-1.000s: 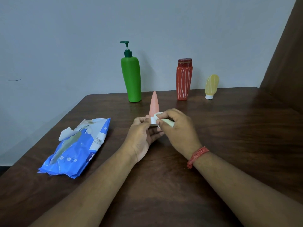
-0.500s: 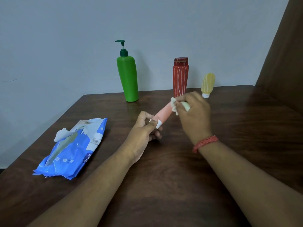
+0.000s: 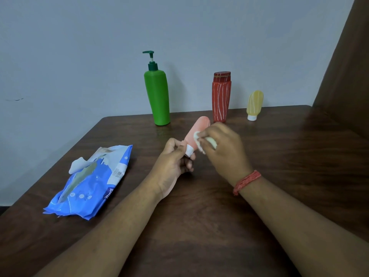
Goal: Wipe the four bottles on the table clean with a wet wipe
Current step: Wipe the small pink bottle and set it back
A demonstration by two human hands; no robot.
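Step in hand, my guess: wiping pink tube (image 3: 196,129), one of four bottles.

Left hand (image 3: 173,160): grip pinching tube at white cap (image 3: 189,150), held off counter (image 3: 199,226), centre.

Right hand (image 3: 223,146): grip pinched on wet wipe (image 3: 199,139), pressed on tube's right side.

Tube's long axis tilted: cap end near, down-left; rounded end far, up-right, toward red bottle (image 3: 221,96).

Next move, likely: turn tube, cover unwiped side, set down.

Far row upright: green pump bottle (image 3: 157,96), red bottle, yellow bottle (image 3: 254,103) standing on cap.
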